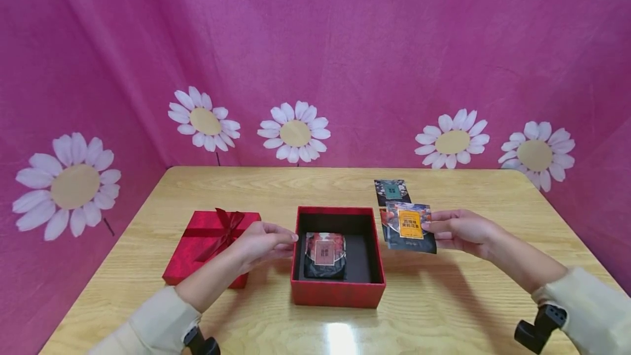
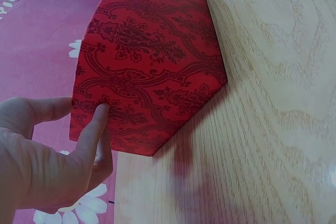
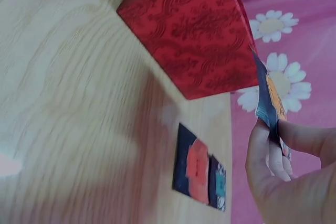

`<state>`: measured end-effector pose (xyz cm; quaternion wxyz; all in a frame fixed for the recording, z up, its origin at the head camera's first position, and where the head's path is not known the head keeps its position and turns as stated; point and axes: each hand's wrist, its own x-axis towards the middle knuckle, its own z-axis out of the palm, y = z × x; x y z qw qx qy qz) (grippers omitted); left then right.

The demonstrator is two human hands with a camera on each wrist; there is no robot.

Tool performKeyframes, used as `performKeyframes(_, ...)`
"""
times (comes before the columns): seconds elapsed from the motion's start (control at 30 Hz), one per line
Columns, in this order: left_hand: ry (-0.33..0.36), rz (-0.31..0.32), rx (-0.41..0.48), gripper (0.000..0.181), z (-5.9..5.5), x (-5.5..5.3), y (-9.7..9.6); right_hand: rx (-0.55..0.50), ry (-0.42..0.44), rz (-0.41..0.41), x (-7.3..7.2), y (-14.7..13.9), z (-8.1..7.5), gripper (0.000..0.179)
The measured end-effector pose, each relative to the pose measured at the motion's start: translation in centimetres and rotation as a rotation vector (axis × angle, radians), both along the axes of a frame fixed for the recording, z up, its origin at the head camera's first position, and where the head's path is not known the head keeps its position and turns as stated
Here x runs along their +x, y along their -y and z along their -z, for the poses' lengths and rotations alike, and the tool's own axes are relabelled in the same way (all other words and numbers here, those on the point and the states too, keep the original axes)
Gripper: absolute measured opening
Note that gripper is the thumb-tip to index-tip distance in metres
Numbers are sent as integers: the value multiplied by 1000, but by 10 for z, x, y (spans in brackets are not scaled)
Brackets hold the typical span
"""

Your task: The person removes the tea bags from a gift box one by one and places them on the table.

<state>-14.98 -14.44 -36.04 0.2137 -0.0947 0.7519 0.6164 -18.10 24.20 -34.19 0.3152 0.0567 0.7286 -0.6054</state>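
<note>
The open red gift box (image 1: 338,293) stands mid-table, its outside patterned in dark red in the left wrist view. My left hand (image 1: 263,242) pinches its left wall at the rim, with fingers (image 2: 97,129) against the outside. Inside, on the left of the dark floor, lies a sachet with a pink label (image 1: 325,255). To the right of the box, my right hand (image 1: 465,232) holds a dark sachet with a yellow label (image 1: 410,229) by its right edge, between thumb and fingers. The right wrist view shows this sachet nearly edge-on above the table.
Behind the held sachet, a green-labelled sachet (image 1: 392,192) and an orange-red-labelled one (image 3: 197,171) lie on the wooden table (image 1: 256,322). A red lid with a ribbon bow (image 1: 197,240) rests left of the box, partly behind my left arm. A pink daisy curtain (image 1: 345,70) hangs behind.
</note>
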Motion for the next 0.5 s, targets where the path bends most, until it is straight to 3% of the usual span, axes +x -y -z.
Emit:
performKeyframes(0.2,-1,0,8,27,1,-1,0,25,-2,11,2,-8,16,41)
performKeyframes(0.5,-13,12,18,29,1,0,1,170,18,58,11,-7,51,32)
